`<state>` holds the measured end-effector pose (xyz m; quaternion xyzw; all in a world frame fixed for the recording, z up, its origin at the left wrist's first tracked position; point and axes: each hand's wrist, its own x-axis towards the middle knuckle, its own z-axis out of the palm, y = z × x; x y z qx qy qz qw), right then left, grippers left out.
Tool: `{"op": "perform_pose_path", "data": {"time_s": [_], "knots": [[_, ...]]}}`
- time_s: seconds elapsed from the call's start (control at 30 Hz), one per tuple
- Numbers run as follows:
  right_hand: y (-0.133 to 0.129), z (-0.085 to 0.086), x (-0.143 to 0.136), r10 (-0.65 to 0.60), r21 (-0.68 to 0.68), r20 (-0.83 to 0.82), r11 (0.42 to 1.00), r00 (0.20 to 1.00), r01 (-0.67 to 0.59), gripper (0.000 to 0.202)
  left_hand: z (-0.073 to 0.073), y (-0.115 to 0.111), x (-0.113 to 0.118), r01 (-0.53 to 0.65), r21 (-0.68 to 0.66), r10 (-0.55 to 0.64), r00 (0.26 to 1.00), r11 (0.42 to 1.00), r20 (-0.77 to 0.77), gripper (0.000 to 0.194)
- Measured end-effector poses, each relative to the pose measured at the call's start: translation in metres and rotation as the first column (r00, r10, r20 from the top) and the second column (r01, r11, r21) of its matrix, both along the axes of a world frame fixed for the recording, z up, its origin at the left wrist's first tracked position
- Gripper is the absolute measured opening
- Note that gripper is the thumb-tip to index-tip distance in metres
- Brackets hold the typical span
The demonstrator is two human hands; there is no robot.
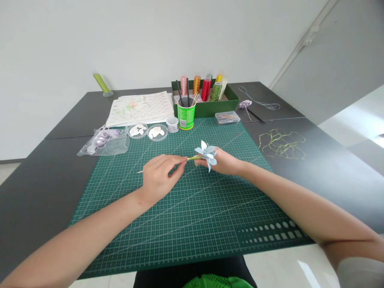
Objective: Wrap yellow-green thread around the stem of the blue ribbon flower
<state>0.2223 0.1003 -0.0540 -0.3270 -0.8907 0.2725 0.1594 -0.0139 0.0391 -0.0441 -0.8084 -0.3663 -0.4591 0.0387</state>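
A light blue flower (206, 154) with pointed petals hangs above the green cutting mat (180, 216), its yellow-green stem pointing left. My left hand (160, 174) pinches the end of that stem between thumb and fingertips. A thin pale stick (140, 172) pokes out to the left from behind this hand. Just behind the petals, my right hand (223, 161) is closed around the stem near the flower head; the petals partly cover its fingertips.
Beyond my hands stand a green cup (186, 116) with sticks and a green box (207, 109) of thread spools. Dishes of white petals (157, 132), a plastic bag (112, 146), papers (139, 108) and a clear case (227, 117) lie around. Loose yellow-green thread (280, 144) lies right.
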Motion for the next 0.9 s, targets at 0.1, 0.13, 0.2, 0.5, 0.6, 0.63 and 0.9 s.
{"op": "perform_pose_path", "data": {"time_s": [0.1,0.13,0.2,0.5,0.6,0.63,0.9], "knots": [[-0.004,0.0,-0.005,0.014,0.123,0.11,0.992,0.994,-0.027,0.025,-0.001,0.007,-0.004,-0.068,-0.066,0.071,0.996,0.996,0.048,0.01],[-0.005,0.0,-0.007,0.019,0.177,0.148,0.983,0.989,-0.046,0.026,-0.002,0.009,-0.006,-0.085,-0.085,0.09,0.994,0.993,0.059,0.011],[-0.01,0.001,-0.01,0.03,0.305,0.2,0.948,0.979,-0.091,0.029,-0.003,0.013,-0.009,-0.108,-0.118,0.117,0.99,0.987,0.076,0.013],[-0.036,0.013,-0.021,0.089,0.687,0.236,0.689,0.968,-0.231,0.026,0.0,0.019,-0.012,-0.147,-0.197,0.161,0.985,0.969,0.056,0.014],[-0.041,0.025,-0.022,0.099,0.766,0.15,0.618,0.984,-0.179,0.021,-0.003,0.021,-0.013,-0.159,-0.167,0.165,0.986,0.973,0.021,0.014],[-0.042,0.03,-0.021,0.103,0.79,0.118,0.593,0.988,-0.156,0.019,-0.004,0.022,-0.013,-0.156,-0.136,0.157,0.988,0.978,-0.001,0.014],[-0.055,0.065,-0.003,0.088,0.888,0.049,0.452,0.995,-0.084,0.019,-0.01,0.011,-0.006,-0.048,0.016,0.05,0.97,0.999,-0.239,0.013]]}}
